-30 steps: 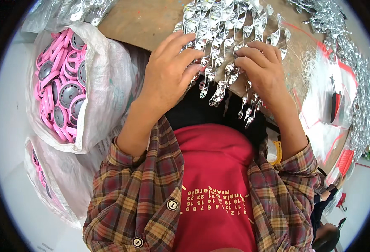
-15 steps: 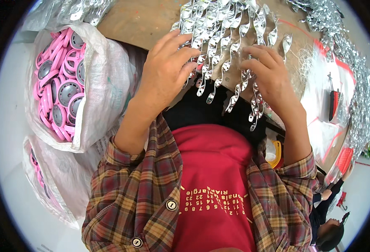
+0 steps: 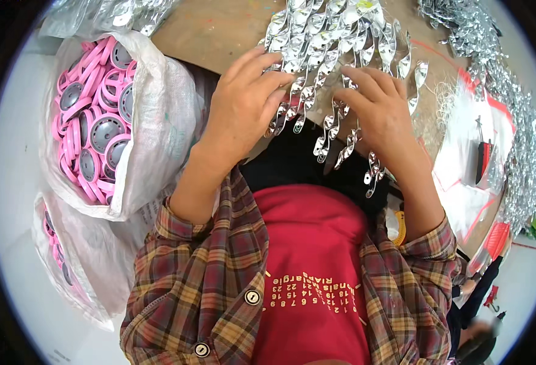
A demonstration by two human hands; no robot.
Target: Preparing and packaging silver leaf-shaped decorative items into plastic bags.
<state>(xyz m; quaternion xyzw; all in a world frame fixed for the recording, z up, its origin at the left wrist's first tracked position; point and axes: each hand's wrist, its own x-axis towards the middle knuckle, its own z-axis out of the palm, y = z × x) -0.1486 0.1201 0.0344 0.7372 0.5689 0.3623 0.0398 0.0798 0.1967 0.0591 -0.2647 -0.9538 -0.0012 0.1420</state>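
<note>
Strands of silver metal clips are best kept untangled, spread flat under the open left hand and open right hand.

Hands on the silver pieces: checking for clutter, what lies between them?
Head view: only hanging silver twisted pieces lie between the left hand and right hand.

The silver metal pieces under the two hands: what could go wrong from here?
1. Several silver metal pieces hang past the edge of the brown table near the right hand; they might slide off onto the lap.
2. The left hand presses spread fingers on the linked pile, so thin edges may scratch or tangle.
</note>
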